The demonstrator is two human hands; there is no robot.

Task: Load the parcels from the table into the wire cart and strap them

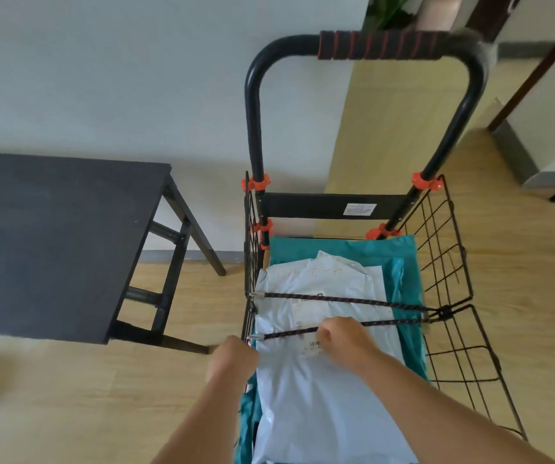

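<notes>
The black wire cart (450, 262) stands in front of me with its tall handle (380, 45) at the far end. Inside lie a white poly parcel (323, 390) and a teal parcel (400, 252) under it. Two stretches of a dark bungee cord (336, 299) run across the white parcel from the left wall to the right wall. My right hand (343, 339) pinches the nearer stretch of the cord above the parcel. My left hand (235, 354) is curled at the cart's left rim, beside the cord's metal hook (255, 337).
A black table (51, 236) stands to the left of the cart, its top bare. Wooden floor surrounds the cart. A white wall is behind the table, and a potted plant (390, 11) shows beyond the handle.
</notes>
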